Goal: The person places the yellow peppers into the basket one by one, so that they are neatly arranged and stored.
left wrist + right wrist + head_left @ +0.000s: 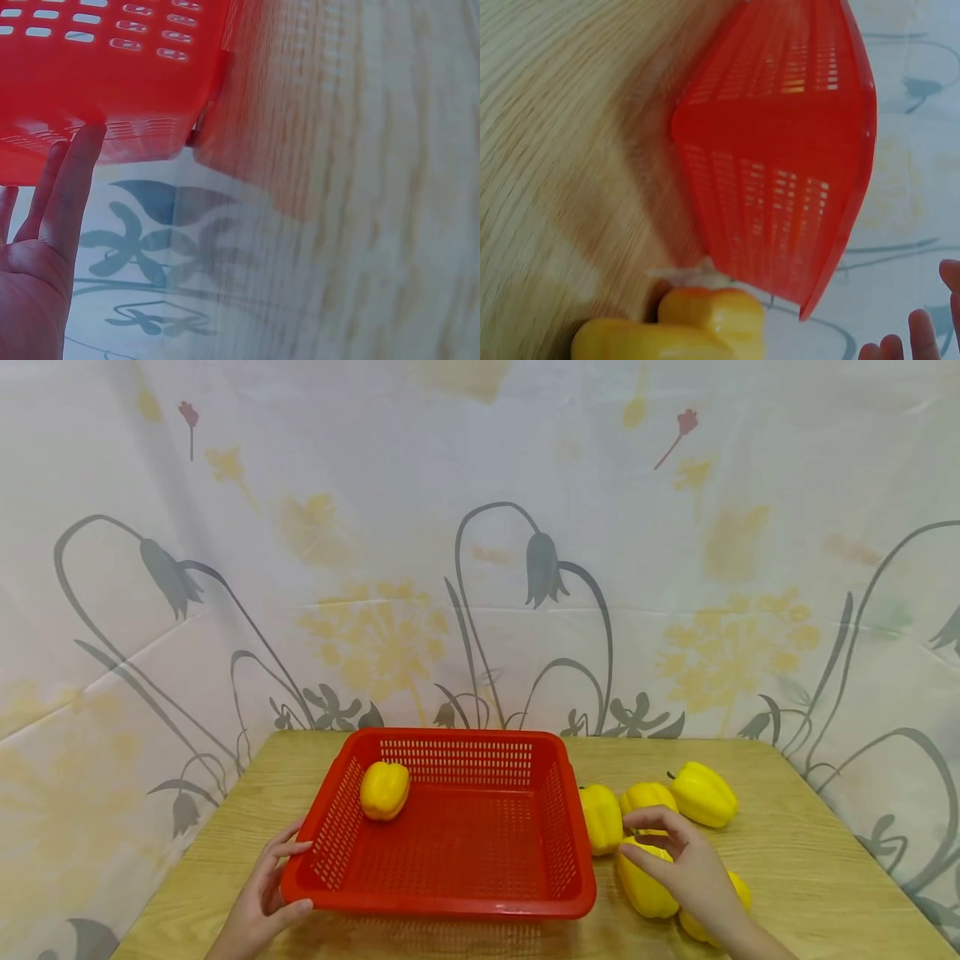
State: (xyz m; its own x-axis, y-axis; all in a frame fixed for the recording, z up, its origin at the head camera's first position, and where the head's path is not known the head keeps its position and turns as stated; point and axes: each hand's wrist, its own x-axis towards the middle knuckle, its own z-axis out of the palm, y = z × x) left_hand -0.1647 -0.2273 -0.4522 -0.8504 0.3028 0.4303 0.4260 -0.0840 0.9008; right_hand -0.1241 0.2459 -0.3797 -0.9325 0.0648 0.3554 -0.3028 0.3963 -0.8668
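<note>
A red plastic basket (442, 906) with slotted walls stands on the table, holding one yellow bell pepper (385, 791) near its left wall. My left hand (262, 893) is at the basket's front left corner. In the left wrist view, its extended fingers (71, 187) touch the basket's outer wall. To the right of the basket, my right hand (686, 860) hovers over a group of yellow bell peppers (647, 889), thumb and fingers apart with nothing between them. The right wrist view shows two of these peppers (712, 315) beside the basket, with fingertips at the lower right.
The wooden table (810, 860) backs onto a pale curtain (480, 610) printed with flowers. Another yellow pepper (703, 793) lies at the back right of the group, and one (738, 889) is partly hidden behind my right hand.
</note>
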